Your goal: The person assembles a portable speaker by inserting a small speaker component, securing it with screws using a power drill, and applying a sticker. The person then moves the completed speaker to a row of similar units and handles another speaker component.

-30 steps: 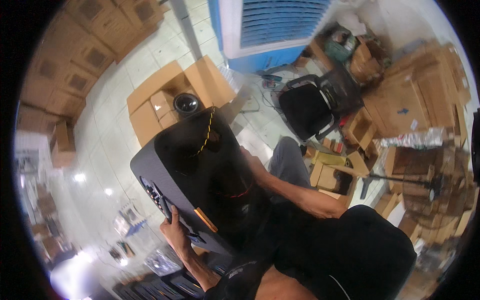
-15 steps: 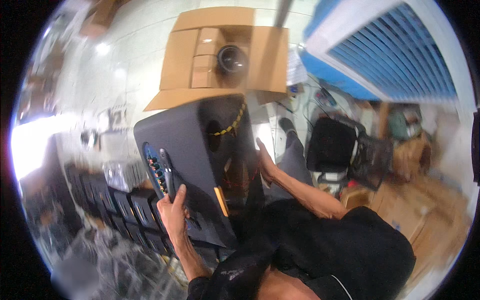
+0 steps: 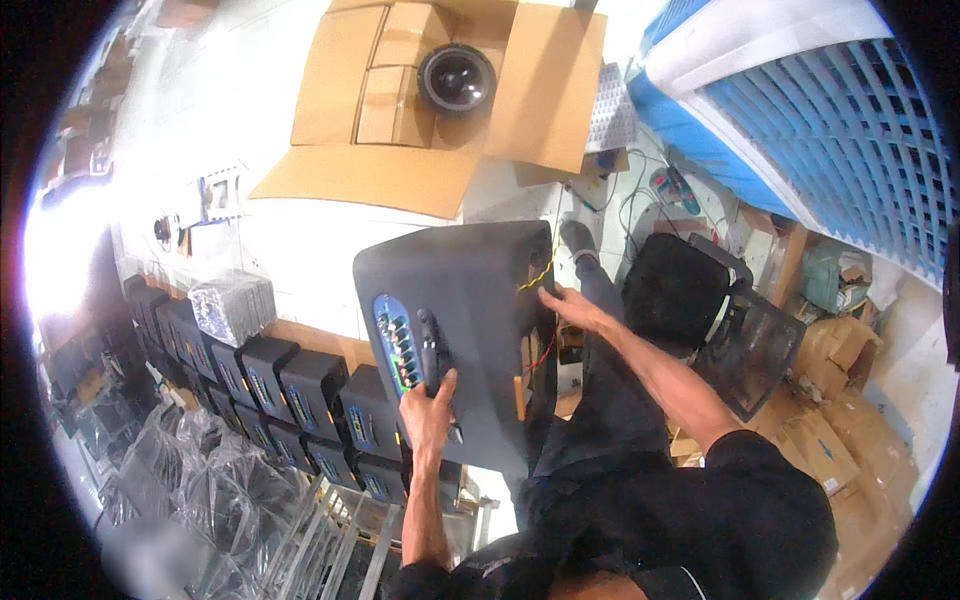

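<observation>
A large black speaker cabinet [image 3: 470, 300] rests on my lap, tilted, with a blue control panel [image 3: 393, 338] and a black handle on its side. My left hand [image 3: 430, 408] is closed around that handle. My right hand [image 3: 570, 308] lies on the cabinet's right edge, fingers spread, beside yellow and red wires [image 3: 543, 268] coming out of the open side.
An open cardboard box [image 3: 440, 90] holds a round speaker driver [image 3: 457, 78] on the floor ahead. A row of similar black cabinets [image 3: 280, 385] lines the left. A black mesh chair [image 3: 700, 310] and a blue-white air cooler [image 3: 820, 110] stand at right, with cartons behind.
My head has turned left and down, so the cardboard box moved to the top centre and the row of cabinets came into view. Both hands stay on the cabinet.
</observation>
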Available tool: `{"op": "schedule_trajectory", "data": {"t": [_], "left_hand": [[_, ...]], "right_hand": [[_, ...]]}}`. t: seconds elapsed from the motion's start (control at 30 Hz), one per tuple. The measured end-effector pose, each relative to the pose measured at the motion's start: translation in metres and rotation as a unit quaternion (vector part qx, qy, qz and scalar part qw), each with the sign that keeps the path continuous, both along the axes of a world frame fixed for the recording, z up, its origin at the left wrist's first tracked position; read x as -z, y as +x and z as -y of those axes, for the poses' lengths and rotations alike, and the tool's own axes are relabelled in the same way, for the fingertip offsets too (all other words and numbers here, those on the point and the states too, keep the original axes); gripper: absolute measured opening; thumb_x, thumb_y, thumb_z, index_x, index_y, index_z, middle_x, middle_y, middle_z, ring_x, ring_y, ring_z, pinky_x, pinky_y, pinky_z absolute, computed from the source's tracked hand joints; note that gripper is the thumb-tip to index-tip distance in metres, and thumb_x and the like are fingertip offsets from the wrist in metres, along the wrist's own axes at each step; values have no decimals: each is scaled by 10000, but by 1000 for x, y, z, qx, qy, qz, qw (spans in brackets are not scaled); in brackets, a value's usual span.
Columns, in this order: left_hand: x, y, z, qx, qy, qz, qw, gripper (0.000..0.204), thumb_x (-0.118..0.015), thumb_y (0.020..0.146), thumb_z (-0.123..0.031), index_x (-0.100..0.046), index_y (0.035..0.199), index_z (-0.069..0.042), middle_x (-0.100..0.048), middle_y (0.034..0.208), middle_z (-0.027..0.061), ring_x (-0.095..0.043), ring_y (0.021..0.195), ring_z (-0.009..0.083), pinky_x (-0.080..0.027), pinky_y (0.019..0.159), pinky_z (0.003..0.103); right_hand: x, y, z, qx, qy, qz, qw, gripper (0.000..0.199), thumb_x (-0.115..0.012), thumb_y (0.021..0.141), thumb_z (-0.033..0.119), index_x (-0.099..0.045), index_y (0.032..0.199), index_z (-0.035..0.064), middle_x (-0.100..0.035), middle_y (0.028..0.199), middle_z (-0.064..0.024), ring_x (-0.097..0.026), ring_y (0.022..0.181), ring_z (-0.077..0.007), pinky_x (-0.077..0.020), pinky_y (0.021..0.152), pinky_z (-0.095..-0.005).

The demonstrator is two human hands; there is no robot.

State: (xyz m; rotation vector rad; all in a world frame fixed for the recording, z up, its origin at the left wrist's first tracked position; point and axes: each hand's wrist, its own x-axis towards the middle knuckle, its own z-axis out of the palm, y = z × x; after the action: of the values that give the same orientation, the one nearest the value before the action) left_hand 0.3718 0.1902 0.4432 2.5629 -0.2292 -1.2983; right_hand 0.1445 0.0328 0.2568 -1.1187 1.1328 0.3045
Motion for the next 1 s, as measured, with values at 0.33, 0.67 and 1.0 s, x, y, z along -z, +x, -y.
{"op": "schedule_trajectory", "data": {"t": [0.33, 0.67, 1.0], "left_hand": [[153, -21, 6, 9, 35, 52, 998, 544, -746, 829, -476, -661, 690, 43, -601, 531, 110, -630, 495, 219, -495, 529, 367], [203, -70, 10, -2, -32, 186, 982, 444, -747, 858, -374, -710, 842, 68, -685, 717, 223, -678, 685, 325, -492, 685, 422], [240, -102, 8, -10, -28, 383, 923, 514, -781, 801, -506, -569, 663, -59, -585, 548, 137, -595, 513, 357, -447, 492, 441]], "right_hand": [[139, -13, 6, -72, -55, -116, 989, 1003, -458, 910, 710, -411, 1396, -167, -552, 1303, -369, -544, 1259, -436, -414, 1079, -421], [46, -121, 16, -139, -181, -71, 971, 630, -592, 960, 432, -552, 1303, -95, -556, 1332, -311, -512, 1284, -429, -406, 1086, -446], [32, -147, 29, -521, -240, -4, 819, 669, -566, 961, 447, -499, 1352, -92, -329, 1502, -345, -262, 1433, -494, -293, 1143, -576]]}}
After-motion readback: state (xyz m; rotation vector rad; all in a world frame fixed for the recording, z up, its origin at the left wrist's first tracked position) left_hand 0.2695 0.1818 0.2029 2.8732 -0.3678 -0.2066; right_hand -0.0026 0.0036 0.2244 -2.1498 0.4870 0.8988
